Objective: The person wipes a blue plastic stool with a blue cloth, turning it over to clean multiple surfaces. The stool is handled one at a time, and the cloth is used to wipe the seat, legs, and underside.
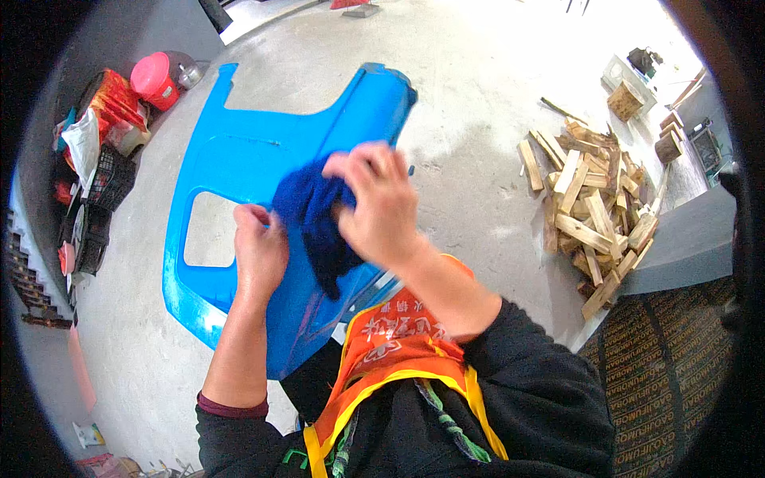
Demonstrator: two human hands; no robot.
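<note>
My right hand [382, 206] grips a bunched dark blue cloth [320, 221] between thumb and fingers; its fingers are blurred. Curled at the cloth's left edge is my left hand [261, 254]; whether its fingers pinch the fabric is hidden. Both hands are over a large glossy blue panel [251, 149], which looks like a vehicle body panel. It has a squarish cutout left of my left hand and a broad notch along its far edge. The cloth hangs over the panel's middle, and I cannot tell whether it touches the surface. My forearms cover part of the near end.
Split firewood [591, 209] is piled to the right, with a round log [625, 100] behind it. Along the left wall stand a red bucket [160, 95], black plastic crates [110, 179] and bags. Dark printed boards [651, 382] are at lower right. An orange apron [400, 343] covers my front.
</note>
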